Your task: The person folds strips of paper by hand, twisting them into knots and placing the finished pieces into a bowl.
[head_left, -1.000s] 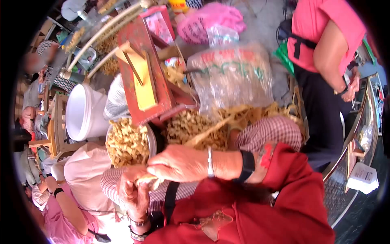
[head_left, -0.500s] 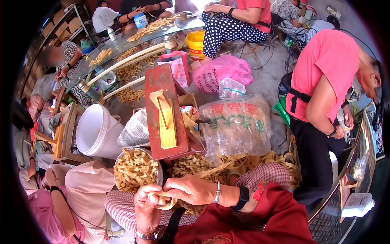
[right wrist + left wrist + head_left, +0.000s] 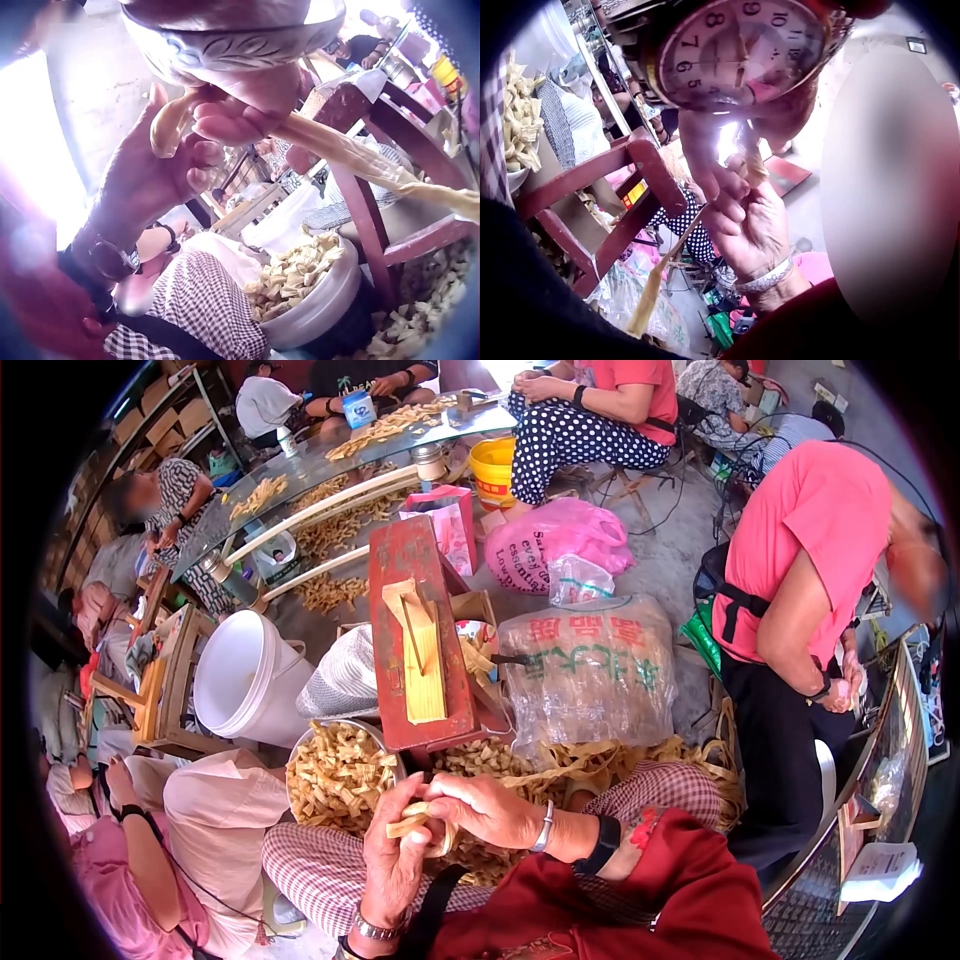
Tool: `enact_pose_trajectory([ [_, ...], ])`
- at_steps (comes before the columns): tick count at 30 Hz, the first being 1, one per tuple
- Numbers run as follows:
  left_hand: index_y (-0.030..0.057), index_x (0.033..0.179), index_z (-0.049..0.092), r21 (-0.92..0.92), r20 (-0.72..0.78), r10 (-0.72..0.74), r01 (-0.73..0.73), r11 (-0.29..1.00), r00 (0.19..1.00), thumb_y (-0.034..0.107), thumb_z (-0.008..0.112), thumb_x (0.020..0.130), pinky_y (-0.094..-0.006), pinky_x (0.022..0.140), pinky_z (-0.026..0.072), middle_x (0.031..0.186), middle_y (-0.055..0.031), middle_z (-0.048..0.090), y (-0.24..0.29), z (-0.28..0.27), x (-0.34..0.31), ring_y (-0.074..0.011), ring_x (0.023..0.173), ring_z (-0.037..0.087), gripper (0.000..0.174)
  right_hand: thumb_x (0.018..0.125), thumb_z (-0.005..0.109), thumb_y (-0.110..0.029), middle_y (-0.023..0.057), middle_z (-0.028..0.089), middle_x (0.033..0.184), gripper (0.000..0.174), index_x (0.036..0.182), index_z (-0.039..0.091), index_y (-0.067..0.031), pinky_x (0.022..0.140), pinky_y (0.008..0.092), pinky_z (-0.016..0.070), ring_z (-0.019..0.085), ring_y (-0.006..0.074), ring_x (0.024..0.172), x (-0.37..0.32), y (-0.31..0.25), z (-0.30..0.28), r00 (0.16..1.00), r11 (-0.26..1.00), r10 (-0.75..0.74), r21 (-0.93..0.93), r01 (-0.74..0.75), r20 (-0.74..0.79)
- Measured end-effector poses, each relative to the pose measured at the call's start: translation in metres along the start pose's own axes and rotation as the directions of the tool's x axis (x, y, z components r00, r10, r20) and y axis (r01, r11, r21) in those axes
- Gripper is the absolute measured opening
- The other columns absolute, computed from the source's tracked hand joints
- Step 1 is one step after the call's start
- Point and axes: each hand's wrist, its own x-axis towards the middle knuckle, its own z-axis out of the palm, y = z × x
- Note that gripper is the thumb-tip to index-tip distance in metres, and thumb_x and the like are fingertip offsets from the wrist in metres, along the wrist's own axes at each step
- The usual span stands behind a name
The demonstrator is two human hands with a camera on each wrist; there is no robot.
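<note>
A pale tan strip (image 3: pixel 420 822) is looped between the two hands above the lap. My left hand (image 3: pixel 394 860) pinches the loop with thumb and fingers. From the right, my right hand (image 3: pixel 490 812) has its fingers curled onto the same strip, close against the left fingertips. In the right wrist view the strip's loop (image 3: pixel 169 127) stands by the left fingers, and its long tail (image 3: pixel 352 154) runs from under the right hand to the right. A bucket of small folded pieces (image 3: pixel 340 775) sits just beyond the left hand.
A red wooden bench (image 3: pixel 388 705) carries a yellow wood block with a blade-like strip. Around it are a white bucket (image 3: pixel 235 675), a clear plastic bag (image 3: pixel 590 680), a pink bag (image 3: pixel 560 545) and loose folded pieces on the floor. Several people sit or stand nearby.
The head view has swung and shifted since a second ago. Both hands have moved slightly right with the strip; its loop shows more plainly between the fingers than a second ago.
</note>
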Motion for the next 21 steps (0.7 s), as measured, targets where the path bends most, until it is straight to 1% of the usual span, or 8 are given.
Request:
enact_pose_trajectory([
  [6, -0.0047, 0.117, 0.056, -0.33, 0.042, -0.113, 0.121, 0.936, 0.993, 0.044, 0.045, 0.096, -0.0249, 0.077, 0.0493, 0.108, -0.0132, 0.061, -0.011, 0.0, 0.012, -0.0157, 0.087, 0.062, 0.054, 0.094, 0.054, -0.022, 0.0105, 0.061, 0.085, 0.027, 0.111, 0.043, -0.0041, 0.062, 0.033, 0.0475, 0.064, 0.0198, 0.073, -0.001, 0.005, 0.001, 0.992, 0.995, 0.097, 0.029, -0.094, -0.085],
  [8, -0.0071, 0.112, 0.056, -0.55, 0.181, -0.2, 0.268, 0.791, 0.963, 0.045, 0.046, 0.095, -0.0334, 0.071, 0.0548, 0.099, -0.0172, 0.064, -0.014, -0.005, 0.008, -0.0226, 0.079, 0.065, 0.055, 0.095, 0.054, -0.018, 0.0079, 0.058, 0.09, 0.029, 0.115, 0.041, -0.0024, 0.065, 0.0297, 0.0477, 0.061, 0.0145, 0.078, 0.001, -0.003, -0.007, 0.976, 0.976, 0.216, 0.04, -0.215, -0.035],
  [9, -0.0075, 0.111, 0.056, -0.61, 0.234, -0.215, 0.316, 0.726, 0.948, 0.045, 0.047, 0.094, -0.0354, 0.07, 0.0556, 0.097, -0.018, 0.064, -0.014, -0.007, 0.007, -0.0242, 0.077, 0.066, 0.056, 0.095, 0.053, -0.023, 0.0074, 0.058, 0.082, 0.027, 0.113, 0.044, -0.0038, 0.064, 0.0293, 0.0476, 0.061, 0.0154, 0.074, 0.002, -0.014, -0.011, 0.958, 0.954, 0.284, 0.09, -0.285, 0.028],
  [12, -0.0074, 0.105, 0.056, -0.719, 0.261, -0.238, 0.353, 0.599, 0.935, 0.044, 0.044, 0.096, -0.0383, 0.066, 0.0561, 0.091, -0.0159, 0.06, -0.015, -0.013, 0.009, -0.0218, 0.069, 0.061, 0.054, 0.096, 0.051, -0.028, 0.0077, 0.058, 0.075, 0.025, 0.106, 0.05, -0.0049, 0.059, 0.0295, 0.0466, 0.06, 0.0168, 0.066, -0.005, 0.005, -0.01, 0.999, 0.996, 0.048, -0.08, -0.047, 0.01],
  [14, -0.0069, 0.099, 0.057, -0.772, 0.233, -0.255, 0.338, 0.538, 0.938, 0.042, 0.041, 0.097, -0.0391, 0.064, 0.0559, 0.087, -0.013, 0.057, -0.014, -0.018, 0.011, -0.0179, 0.064, 0.055, 0.051, 0.094, 0.054, -0.026, 0.0092, 0.056, 0.068, 0.025, 0.085, 0.058, -0.0031, 0.054, 0.0319, 0.0441, 0.056, 0.0194, 0.058, -0.005, 0.019, -0.018, 0.999, 0.975, 0.03, -0.217, -0.039, -0.044],
  [16, -0.0025, 0.095, 0.056, -0.753, 0.167, -0.331, 0.337, 0.565, 0.929, 0.039, 0.042, 0.098, -0.0341, 0.057, 0.0503, 0.085, -0.0097, 0.051, -0.01, -0.022, 0.012, -0.0141, 0.059, 0.046, 0.044, 0.092, 0.057, -0.028, 0.0147, 0.05, 0.063, 0.028, 0.078, 0.054, -0.0039, 0.052, 0.0377, 0.0405, 0.054, 0.032, 0.056, -0.002, 0.013, -0.019, 0.993, 0.968, -0.049, -0.251, 0.021, -0.105],
  [20, -0.001, 0.093, 0.055, -0.742, 0.152, -0.354, 0.343, 0.576, 0.923, 0.039, 0.042, 0.098, -0.0314, 0.058, 0.0469, 0.086, -0.0077, 0.05, -0.008, -0.023, 0.015, -0.0123, 0.059, 0.044, 0.043, 0.087, 0.063, -0.026, 0.0132, 0.05, 0.06, 0.028, 0.073, 0.055, -0.0033, 0.049, 0.0357, 0.0401, 0.051, 0.0282, 0.051, -0.003, 0.015, -0.018, 0.996, 0.962, 0.046, -0.264, -0.066, -0.083],
  [21, -0.0024, 0.097, 0.056, -0.775, 0.161, -0.353, 0.34, 0.533, 0.922, 0.037, 0.04, 0.099, -0.0326, 0.06, 0.0488, 0.087, -0.0087, 0.051, -0.012, -0.026, 0.014, -0.0131, 0.061, 0.046, 0.043, 0.087, 0.064, -0.023, 0.0094, 0.051, 0.06, 0.025, 0.074, 0.057, -0.0029, 0.049, 0.0327, 0.0403, 0.051, 0.0207, 0.052, -0.003, 0.015, -0.017, 0.997, 0.959, 0.034, -0.277, -0.054, -0.076],
])
